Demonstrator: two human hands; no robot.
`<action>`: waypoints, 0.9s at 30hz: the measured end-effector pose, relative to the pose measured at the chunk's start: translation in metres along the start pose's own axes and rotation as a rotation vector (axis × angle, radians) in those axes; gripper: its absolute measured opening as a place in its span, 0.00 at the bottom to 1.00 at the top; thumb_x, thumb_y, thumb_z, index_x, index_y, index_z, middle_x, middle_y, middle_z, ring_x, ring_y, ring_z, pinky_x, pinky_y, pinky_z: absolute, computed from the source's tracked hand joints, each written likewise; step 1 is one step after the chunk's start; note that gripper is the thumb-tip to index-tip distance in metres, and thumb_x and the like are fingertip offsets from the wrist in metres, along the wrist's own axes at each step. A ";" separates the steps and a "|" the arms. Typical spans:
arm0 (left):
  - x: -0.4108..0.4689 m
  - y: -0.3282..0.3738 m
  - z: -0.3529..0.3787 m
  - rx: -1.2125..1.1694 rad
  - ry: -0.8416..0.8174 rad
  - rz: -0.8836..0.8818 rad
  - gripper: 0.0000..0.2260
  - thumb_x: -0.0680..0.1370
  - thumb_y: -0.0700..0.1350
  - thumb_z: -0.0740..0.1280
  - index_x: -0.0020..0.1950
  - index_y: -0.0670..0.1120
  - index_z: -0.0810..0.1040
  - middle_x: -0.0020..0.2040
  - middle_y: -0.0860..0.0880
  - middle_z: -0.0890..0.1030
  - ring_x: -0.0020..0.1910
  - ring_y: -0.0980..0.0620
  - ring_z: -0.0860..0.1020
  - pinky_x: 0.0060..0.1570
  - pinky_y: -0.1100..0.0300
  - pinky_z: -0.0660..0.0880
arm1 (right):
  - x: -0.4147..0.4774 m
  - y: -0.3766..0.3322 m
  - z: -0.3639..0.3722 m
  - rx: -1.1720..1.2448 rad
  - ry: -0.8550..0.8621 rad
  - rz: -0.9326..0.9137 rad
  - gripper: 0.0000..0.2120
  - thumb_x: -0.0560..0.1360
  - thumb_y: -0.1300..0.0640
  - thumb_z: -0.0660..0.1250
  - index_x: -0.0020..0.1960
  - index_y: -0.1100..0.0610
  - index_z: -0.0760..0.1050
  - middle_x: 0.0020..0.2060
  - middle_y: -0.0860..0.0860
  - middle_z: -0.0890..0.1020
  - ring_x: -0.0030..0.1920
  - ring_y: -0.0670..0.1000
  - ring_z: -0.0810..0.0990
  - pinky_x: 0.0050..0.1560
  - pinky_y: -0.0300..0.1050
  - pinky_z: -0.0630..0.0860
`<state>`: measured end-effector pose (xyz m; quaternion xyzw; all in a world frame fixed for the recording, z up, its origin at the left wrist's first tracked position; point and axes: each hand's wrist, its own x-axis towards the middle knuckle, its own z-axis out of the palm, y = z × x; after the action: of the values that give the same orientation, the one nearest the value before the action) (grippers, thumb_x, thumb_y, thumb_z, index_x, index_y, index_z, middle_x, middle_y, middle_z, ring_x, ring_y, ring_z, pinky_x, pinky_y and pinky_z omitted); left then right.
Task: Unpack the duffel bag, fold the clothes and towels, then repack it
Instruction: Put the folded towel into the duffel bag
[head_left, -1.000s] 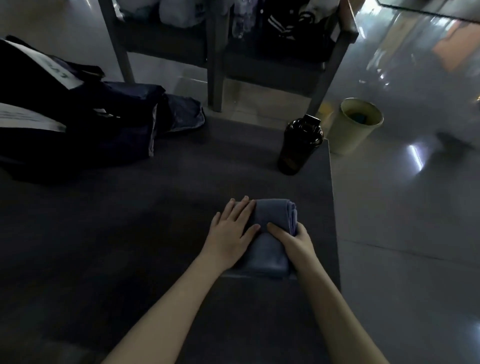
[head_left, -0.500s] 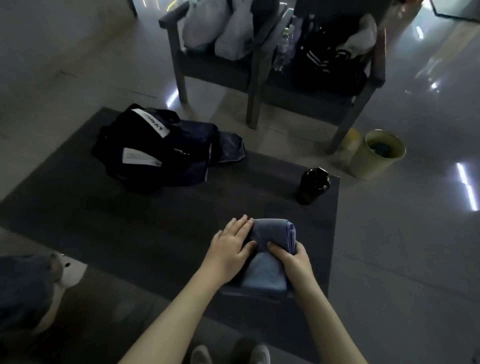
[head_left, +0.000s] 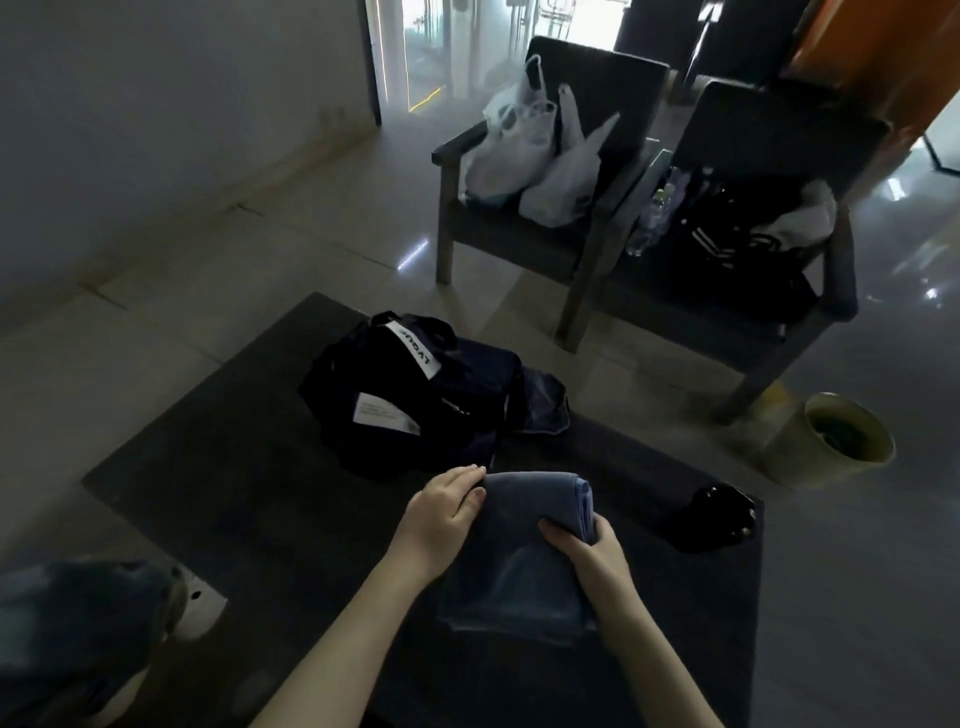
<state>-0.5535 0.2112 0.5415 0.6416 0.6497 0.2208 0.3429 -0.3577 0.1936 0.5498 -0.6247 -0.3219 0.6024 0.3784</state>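
Pinching the right edge of the folded blue towel (head_left: 524, 545), your right hand (head_left: 597, 561) sets its thumb on top; its fingers pass out of sight beneath the layers. Your left hand (head_left: 447, 512) lays straight fingers against the towel's far left corner, pressing rather than clasping. The towel sits between both hands over the near right part of the dark mat (head_left: 234, 493), just in front of the duffel bag (head_left: 410, 395) and near a dark bottle (head_left: 714, 517).

Expect the towel to handle as light, soft and limp. Lifted by one edge, it will probably sag and let its stacked layers slide apart. Take hold at both side edges, or slide a flat hand beneath the fold.

Note the limits of the view:
- Dim light hides whether the towel's underside touches the mat.
- The bag's opening and contents do not show.
- Dark blue cloth (head_left: 545, 405) beside the bag may be a garment or a flap.
- A blurred blue shape (head_left: 78, 639) is cut off at lower left.
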 end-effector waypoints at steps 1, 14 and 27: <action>0.016 -0.012 -0.010 0.001 0.002 -0.003 0.18 0.83 0.49 0.57 0.72 0.49 0.69 0.70 0.54 0.70 0.70 0.57 0.65 0.71 0.56 0.61 | 0.012 -0.003 0.014 0.000 0.012 0.010 0.19 0.69 0.61 0.74 0.57 0.59 0.72 0.49 0.56 0.82 0.47 0.52 0.83 0.38 0.39 0.78; 0.244 -0.107 -0.088 0.731 -0.071 0.224 0.16 0.71 0.47 0.73 0.58 0.48 0.80 0.54 0.50 0.80 0.55 0.48 0.77 0.51 0.53 0.73 | 0.174 -0.017 0.117 -0.048 0.092 0.107 0.26 0.66 0.55 0.77 0.61 0.53 0.72 0.51 0.53 0.82 0.51 0.52 0.82 0.53 0.51 0.79; 0.343 -0.131 -0.063 1.375 -0.417 0.591 0.06 0.77 0.44 0.65 0.51 0.48 0.80 0.50 0.50 0.79 0.52 0.47 0.76 0.52 0.53 0.70 | 0.230 0.003 0.132 0.015 0.064 0.132 0.23 0.67 0.58 0.77 0.58 0.48 0.73 0.50 0.50 0.83 0.50 0.49 0.82 0.51 0.48 0.80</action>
<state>-0.6683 0.5480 0.4328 0.8850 0.3648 -0.2748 -0.0902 -0.4740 0.4011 0.4318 -0.6608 -0.2633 0.6080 0.3526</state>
